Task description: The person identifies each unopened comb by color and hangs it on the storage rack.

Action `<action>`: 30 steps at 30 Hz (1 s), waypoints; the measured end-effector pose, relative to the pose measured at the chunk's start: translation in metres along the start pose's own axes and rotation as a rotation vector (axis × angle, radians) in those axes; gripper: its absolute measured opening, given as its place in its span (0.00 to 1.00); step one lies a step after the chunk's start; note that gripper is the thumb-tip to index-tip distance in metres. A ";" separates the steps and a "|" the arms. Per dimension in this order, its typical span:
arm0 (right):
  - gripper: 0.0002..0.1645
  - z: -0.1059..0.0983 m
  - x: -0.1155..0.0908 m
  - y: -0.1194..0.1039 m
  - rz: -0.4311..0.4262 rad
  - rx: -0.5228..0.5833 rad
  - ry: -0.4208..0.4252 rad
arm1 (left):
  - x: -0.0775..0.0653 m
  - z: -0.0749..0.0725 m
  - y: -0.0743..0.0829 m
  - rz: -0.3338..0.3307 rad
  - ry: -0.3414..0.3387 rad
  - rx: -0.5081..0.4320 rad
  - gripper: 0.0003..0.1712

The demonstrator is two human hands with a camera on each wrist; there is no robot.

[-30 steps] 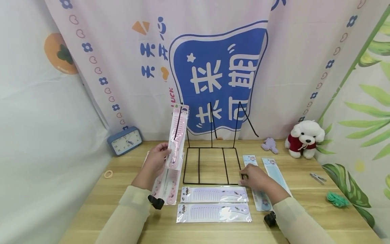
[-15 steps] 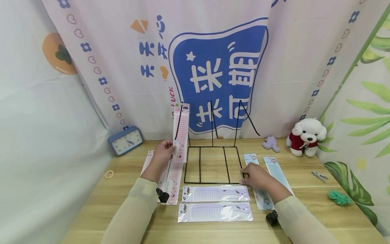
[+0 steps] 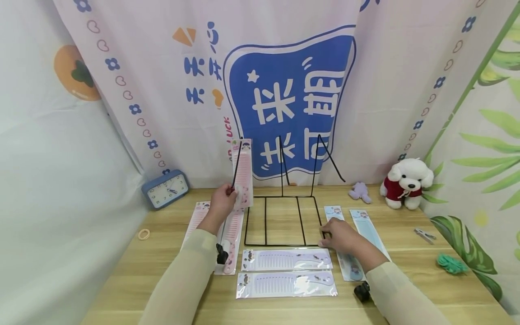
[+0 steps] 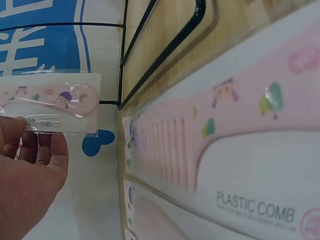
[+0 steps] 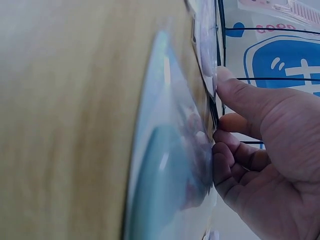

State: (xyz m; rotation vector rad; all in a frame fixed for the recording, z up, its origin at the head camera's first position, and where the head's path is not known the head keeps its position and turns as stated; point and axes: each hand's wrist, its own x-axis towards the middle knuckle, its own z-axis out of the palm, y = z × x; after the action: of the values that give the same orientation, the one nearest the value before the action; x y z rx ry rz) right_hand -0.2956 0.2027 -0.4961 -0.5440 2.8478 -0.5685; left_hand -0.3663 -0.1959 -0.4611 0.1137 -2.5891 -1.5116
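My left hand (image 3: pixel 221 203) pinches the lower part of a pink comb in a clear packet (image 3: pixel 243 171), its fingers close to the tip of the left hook. The packet hangs upright on that hook of a black wire display rack (image 3: pixel 281 197); its handle end (image 4: pixel 80 100) shows in the left wrist view. With thumb and fingers, my right hand (image 3: pixel 342 235) grips the front right corner of the rack's base. Packaged pink combs (image 3: pixel 232 232) lie under the left forearm, partly hidden. The middle and right hooks carry nothing.
Two packaged purple combs (image 3: pixel 286 260) lie in front of the rack. Two blue packaged combs (image 3: pixel 367 230) are at the right, one partly under the right hand. Around the edges sit a clock (image 3: pixel 167 189), a toy dog (image 3: pixel 407 183), a clip (image 3: pixel 424 235) and green cord (image 3: pixel 452 263).
The pink comb packet has slid farther back along the left hook and now hangs straighter. My left hand has moved forward and right with it. The right hand stays on the rack's corner.
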 end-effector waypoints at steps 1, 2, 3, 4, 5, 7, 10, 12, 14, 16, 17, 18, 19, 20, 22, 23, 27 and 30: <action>0.34 0.000 0.000 0.000 0.000 -0.002 0.000 | 0.002 0.001 0.000 0.007 0.000 0.012 0.14; 0.34 -0.001 0.000 0.000 0.001 -0.003 0.000 | 0.003 0.001 0.000 0.010 -0.001 0.017 0.14; 0.33 -0.001 0.000 0.000 0.002 -0.004 0.001 | 0.005 0.002 -0.001 0.018 0.000 0.026 0.14; 0.33 -0.001 0.000 0.000 0.004 -0.004 0.001 | 0.006 0.002 -0.002 0.027 0.001 0.035 0.14; 0.33 -0.002 0.000 -0.001 0.001 -0.006 0.002 | 0.008 0.003 -0.004 0.036 0.002 0.042 0.13; 0.33 -0.002 -0.001 -0.002 -0.003 -0.008 0.005 | 0.011 0.004 -0.006 0.053 0.007 0.059 0.13; 0.33 -0.003 -0.001 -0.003 -0.007 -0.008 0.002 | 0.013 0.006 -0.009 0.055 0.008 0.062 0.13; 0.33 -0.003 -0.001 -0.002 -0.002 -0.005 0.000 | 0.014 0.006 -0.010 0.049 0.007 0.062 0.13; 0.33 -0.002 -0.001 -0.002 0.001 -0.007 -0.002 | 0.015 0.006 -0.010 0.044 0.005 0.061 0.13; 0.33 -0.001 -0.001 -0.001 -0.001 -0.010 0.001 | 0.015 0.006 -0.010 0.040 0.001 0.064 0.14; 0.33 -0.001 -0.001 0.000 0.000 -0.008 0.004 | 0.016 0.007 -0.010 0.040 0.000 0.068 0.14; 0.33 -0.001 -0.001 0.000 -0.002 -0.009 0.007 | 0.016 0.006 -0.009 0.043 -0.002 0.070 0.14; 0.33 -0.002 -0.001 0.000 -0.004 -0.008 0.009 | 0.016 0.007 -0.009 0.048 -0.004 0.073 0.14; 0.33 -0.002 -0.001 0.000 -0.010 -0.011 0.011 | 0.016 0.007 -0.009 0.054 -0.005 0.076 0.13; 0.33 -0.003 -0.001 0.000 -0.016 -0.014 0.013 | 0.016 0.007 -0.009 0.071 -0.005 0.090 0.13; 0.33 -0.003 -0.001 -0.001 -0.013 -0.011 0.012 | 0.016 0.007 -0.008 0.078 -0.003 0.096 0.12; 0.33 -0.002 0.000 0.000 -0.005 -0.009 0.003 | 0.015 0.007 -0.008 0.097 0.004 0.113 0.10; 0.33 0.000 0.000 0.000 0.005 -0.004 -0.004 | 0.014 0.007 -0.007 0.089 0.001 0.110 0.10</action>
State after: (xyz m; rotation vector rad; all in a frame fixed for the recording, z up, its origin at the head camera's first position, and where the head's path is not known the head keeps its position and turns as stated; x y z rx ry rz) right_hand -0.2962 0.2028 -0.4964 -0.5385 2.8464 -0.5611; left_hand -0.3807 -0.1957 -0.4694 0.0111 -2.6382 -1.3400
